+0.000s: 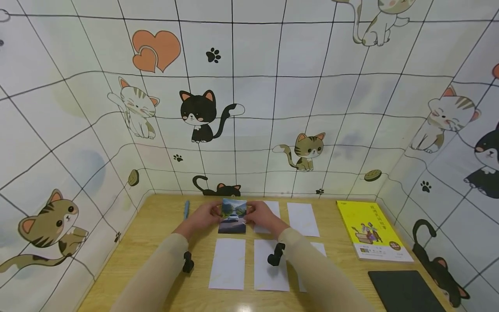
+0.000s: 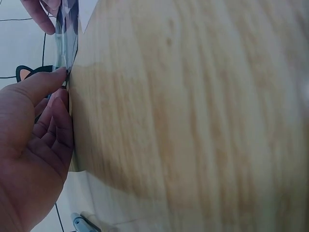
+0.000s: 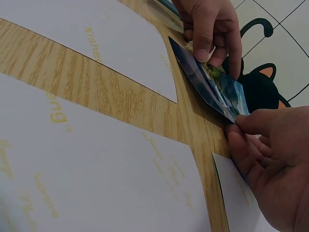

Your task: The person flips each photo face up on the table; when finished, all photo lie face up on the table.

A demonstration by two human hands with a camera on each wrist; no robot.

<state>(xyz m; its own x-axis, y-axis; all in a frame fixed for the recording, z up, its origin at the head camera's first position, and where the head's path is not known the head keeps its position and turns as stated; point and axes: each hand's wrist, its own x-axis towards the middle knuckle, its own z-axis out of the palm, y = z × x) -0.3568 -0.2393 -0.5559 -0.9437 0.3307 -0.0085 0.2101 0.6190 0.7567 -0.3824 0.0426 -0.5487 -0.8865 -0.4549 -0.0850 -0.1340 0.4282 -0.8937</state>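
Observation:
A glossy photo print (image 1: 234, 215) of a white vehicle on a road with green hills is held picture side up near the table's far edge. My left hand (image 1: 203, 218) pinches its left edge between thumb and fingers. The right edge is pinched by my right hand (image 1: 266, 218). In the right wrist view the print (image 3: 215, 89) tilts up off the wood, thumbs on its picture face. Seen from the left wrist, it appears nearly edge-on. Several blank-looking white sheets (image 1: 227, 263) lie in rows around it; yellow printed lettering marks the sheets (image 3: 87, 159) up close.
A blue pen-like object (image 1: 186, 209) lies left of my left hand. At the right are a yellow-covered book (image 1: 370, 229) and a dark flat pad (image 1: 405, 290). A wall covering (image 1: 257, 99) with cartoon cats rises behind the wooden table (image 1: 144, 242).

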